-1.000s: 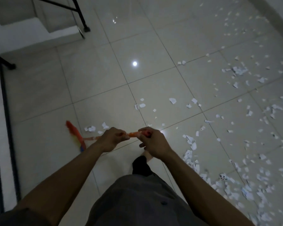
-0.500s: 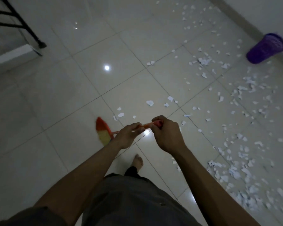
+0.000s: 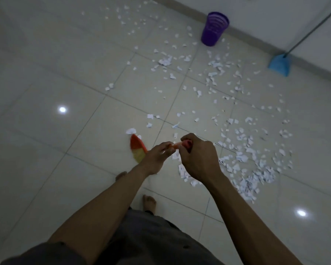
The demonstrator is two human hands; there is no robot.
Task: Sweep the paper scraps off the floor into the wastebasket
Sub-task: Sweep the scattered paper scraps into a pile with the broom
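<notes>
My view has swung right over the last second: the railing is gone, and the tiled floor (image 3: pixel 69 184) now runs to the far wall. The paper scraps (image 3: pixel 243 155) cover the right half, thickest near right, thinning toward the purple wastebasket (image 3: pixel 214 28) standing far right by the wall. A blue dustpan (image 3: pixel 279 65) leans further right. The broom head (image 3: pixel 138 150) has come in from the left and sits just short of one larger scrap. I judge this stroke is gathering strays toward the pile, and the basket is well apart from it. Both forearms reach forward, with the right hand (image 3: pixel 199 157) wrapped round the top of the orange handle (image 3: pixel 177 144). The left hand (image 3: pixel 157 159) curls its fingers round it just below.
</notes>
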